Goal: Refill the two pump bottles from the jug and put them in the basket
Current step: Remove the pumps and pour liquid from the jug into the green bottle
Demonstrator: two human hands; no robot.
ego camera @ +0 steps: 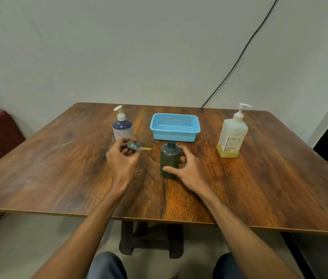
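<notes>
Head view: both hands at the uncapped dark grey plastic bottle (pixel 170 156), upright on the wooden worktop (pixel 58 158).
Right hand (pixel 187 168) curls round its base; left hand (pixel 122 158) pinches a grey pump head with yellow tube (pixel 134 146) beside it, before the blue mesh basket (pixel 175 127).

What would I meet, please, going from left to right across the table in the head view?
white-and-purple pump bottle → removed pump head → open dark bottle → jug. The blue basket is left out: it stands behind the dark bottle, overlapping it.
</notes>
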